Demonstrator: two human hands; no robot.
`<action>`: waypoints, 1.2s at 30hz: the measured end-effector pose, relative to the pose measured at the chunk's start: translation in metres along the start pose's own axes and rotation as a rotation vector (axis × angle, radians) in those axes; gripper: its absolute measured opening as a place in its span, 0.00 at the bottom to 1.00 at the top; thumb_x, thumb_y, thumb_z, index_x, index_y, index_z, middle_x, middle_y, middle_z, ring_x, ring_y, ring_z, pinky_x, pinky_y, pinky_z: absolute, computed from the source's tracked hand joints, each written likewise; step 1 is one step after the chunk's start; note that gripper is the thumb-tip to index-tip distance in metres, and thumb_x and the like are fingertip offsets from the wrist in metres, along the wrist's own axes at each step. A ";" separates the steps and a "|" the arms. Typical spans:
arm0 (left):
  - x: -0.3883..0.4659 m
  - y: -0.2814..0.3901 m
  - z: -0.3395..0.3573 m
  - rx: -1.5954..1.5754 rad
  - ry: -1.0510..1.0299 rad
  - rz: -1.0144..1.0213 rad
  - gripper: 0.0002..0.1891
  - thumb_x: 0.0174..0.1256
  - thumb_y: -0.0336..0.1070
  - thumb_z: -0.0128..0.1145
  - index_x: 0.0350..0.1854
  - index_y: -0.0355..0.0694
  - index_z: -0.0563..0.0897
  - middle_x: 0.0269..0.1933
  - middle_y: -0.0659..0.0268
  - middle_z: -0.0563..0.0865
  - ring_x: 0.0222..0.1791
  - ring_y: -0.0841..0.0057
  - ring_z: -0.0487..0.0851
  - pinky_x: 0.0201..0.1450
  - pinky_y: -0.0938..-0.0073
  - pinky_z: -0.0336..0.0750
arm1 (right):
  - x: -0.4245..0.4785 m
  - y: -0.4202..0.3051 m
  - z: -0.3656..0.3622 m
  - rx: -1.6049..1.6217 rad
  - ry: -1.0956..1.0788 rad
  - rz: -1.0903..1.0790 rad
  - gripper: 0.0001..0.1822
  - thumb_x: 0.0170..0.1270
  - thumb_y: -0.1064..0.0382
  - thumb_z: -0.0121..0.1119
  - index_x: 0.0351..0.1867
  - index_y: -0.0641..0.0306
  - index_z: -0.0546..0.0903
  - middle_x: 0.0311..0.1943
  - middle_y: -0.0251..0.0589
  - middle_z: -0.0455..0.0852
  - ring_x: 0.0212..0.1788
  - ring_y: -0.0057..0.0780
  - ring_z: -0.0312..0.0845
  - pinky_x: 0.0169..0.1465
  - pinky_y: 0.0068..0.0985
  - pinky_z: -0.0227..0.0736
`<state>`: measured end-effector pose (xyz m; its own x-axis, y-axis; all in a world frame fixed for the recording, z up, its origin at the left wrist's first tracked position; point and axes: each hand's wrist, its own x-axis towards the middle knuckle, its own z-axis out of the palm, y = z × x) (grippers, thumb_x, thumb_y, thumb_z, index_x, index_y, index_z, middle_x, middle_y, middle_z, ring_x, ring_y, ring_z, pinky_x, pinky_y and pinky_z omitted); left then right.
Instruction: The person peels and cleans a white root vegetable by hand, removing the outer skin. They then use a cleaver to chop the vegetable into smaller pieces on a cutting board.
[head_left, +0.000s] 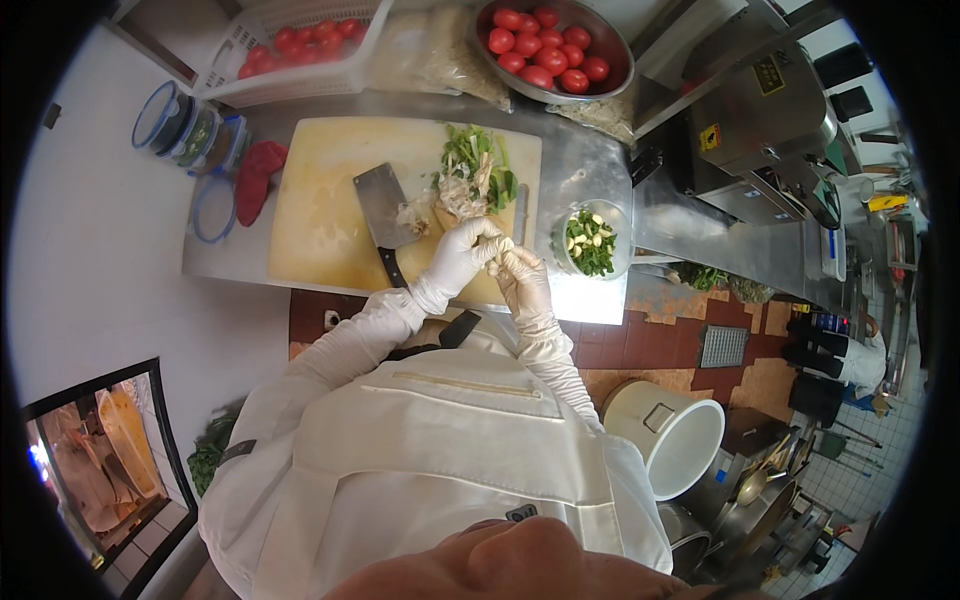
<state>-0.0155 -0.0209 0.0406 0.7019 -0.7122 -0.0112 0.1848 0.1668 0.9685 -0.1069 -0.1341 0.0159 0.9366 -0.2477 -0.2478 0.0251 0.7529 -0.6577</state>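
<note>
Both hands wear thin white gloves and meet over the front part of the cutting board (322, 225). The fingertips of my left hand (461, 259) and my right hand (525, 276) pinch together on a small pale piece, apparently a garlic clove, mostly hidden by the fingers. Just beyond them lie papery garlic skins (459, 196) and a heap of green leaves and stems (471, 150). A cleaver (386, 206) lies flat left of my hands, its black handle towards me. Right of the board, a clear bowl (561, 251) holds chopped greens and peeled garlic cloves (592, 240).
A steel bowl of tomatoes (626, 75) and a white basket of tomatoes (285, 90) stand behind the board. Lidded containers (187, 131) and a red cloth (257, 180) sit left. A white bucket (637, 409) stands on the floor, right. Another person (859, 360) is far right.
</note>
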 end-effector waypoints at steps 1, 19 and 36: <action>0.001 0.002 -0.001 -0.048 -0.011 -0.038 0.05 0.63 0.32 0.57 0.35 0.35 0.78 0.29 0.72 0.78 0.27 0.89 0.74 0.28 0.87 0.70 | 0.000 0.002 -0.001 0.035 -0.013 -0.017 0.10 0.61 0.69 0.57 0.42 0.72 0.79 0.35 0.41 0.83 0.36 0.27 0.78 0.41 0.21 0.74; 0.001 -0.036 -0.030 0.030 0.147 -0.124 0.09 0.67 0.26 0.47 0.46 0.33 0.78 0.35 0.67 0.81 0.33 0.82 0.77 0.39 0.83 0.74 | 0.014 -0.068 -0.072 -0.567 0.540 -0.258 0.13 0.58 0.68 0.62 0.44 0.69 0.80 0.34 0.39 0.82 0.30 0.20 0.74 0.34 0.17 0.70; -0.004 -0.005 -0.013 0.494 -0.041 0.003 0.15 0.57 0.29 0.60 0.47 0.38 0.78 0.48 0.66 0.80 0.51 0.77 0.75 0.57 0.77 0.67 | 0.019 0.002 -0.008 -0.883 -0.055 -0.037 0.42 0.57 0.81 0.53 0.70 0.65 0.46 0.47 0.41 0.78 0.49 0.24 0.74 0.52 0.17 0.69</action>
<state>-0.0102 -0.0098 0.0329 0.6722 -0.7403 -0.0084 -0.1724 -0.1675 0.9707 -0.0924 -0.1424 0.0043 0.9567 -0.2155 -0.1956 -0.2016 -0.0061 -0.9794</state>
